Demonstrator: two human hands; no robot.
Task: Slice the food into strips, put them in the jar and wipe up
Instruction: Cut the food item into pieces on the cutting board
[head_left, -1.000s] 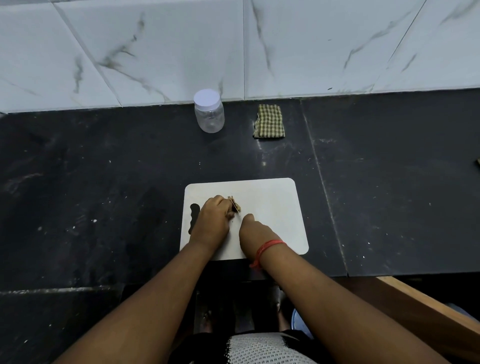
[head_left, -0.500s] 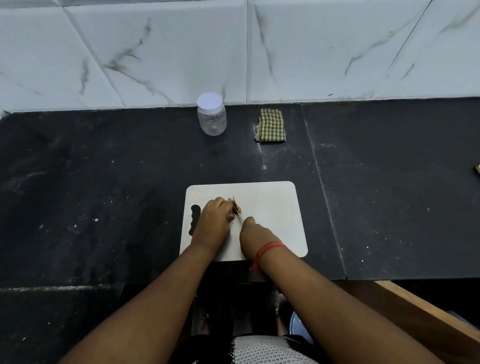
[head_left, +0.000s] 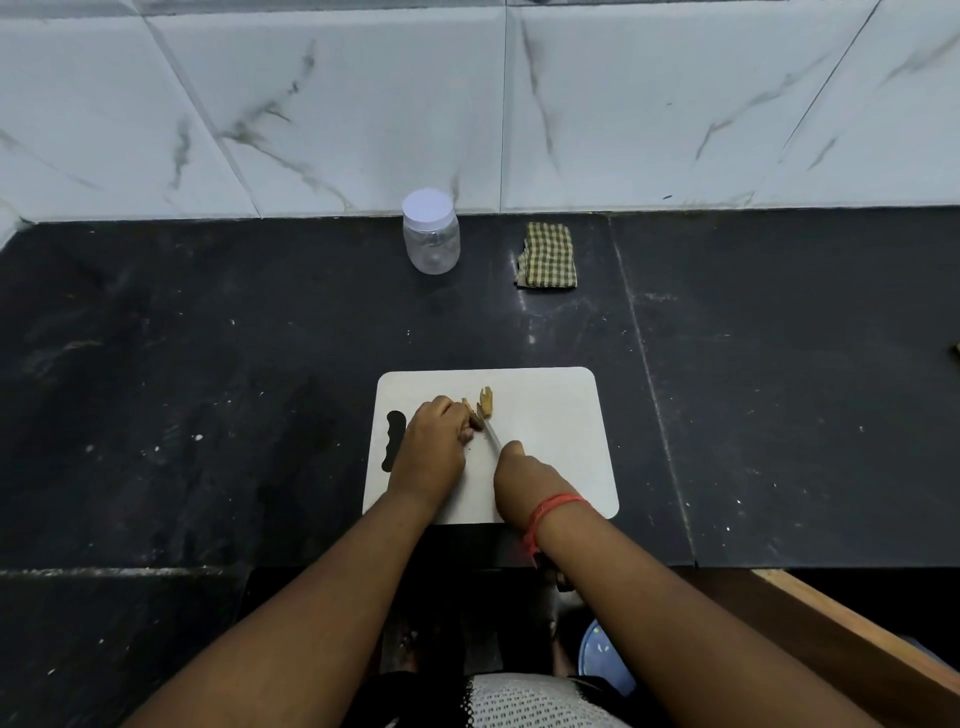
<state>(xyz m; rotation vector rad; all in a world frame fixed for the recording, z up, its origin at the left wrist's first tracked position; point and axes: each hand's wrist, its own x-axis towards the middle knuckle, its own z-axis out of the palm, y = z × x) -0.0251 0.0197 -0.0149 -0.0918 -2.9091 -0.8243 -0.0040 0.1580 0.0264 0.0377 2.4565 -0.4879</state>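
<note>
A white cutting board (head_left: 550, 415) lies on the black counter in front of me. A small brownish piece of food (head_left: 475, 420) sits on it, pinched by my left hand (head_left: 431, 447). Cut tan strips (head_left: 486, 404) lie just beyond it. My right hand (head_left: 522, 483) grips a knife (head_left: 492, 437) whose blade runs up to the food between the two hands. The handle is hidden in my fist. A clear plastic jar (head_left: 431, 231) with a white lid stands at the back by the wall, lid on.
A folded green checked cloth (head_left: 548, 255) lies right of the jar near the wall. The marble tile wall (head_left: 467, 104) bounds the counter at the back. A wooden edge (head_left: 852, 639) sits low on the right, below the counter's front edge.
A tan strip now lies apart from the piece under my left hand. The knife blade shows more between my hands. Both hands stay on the board.
</note>
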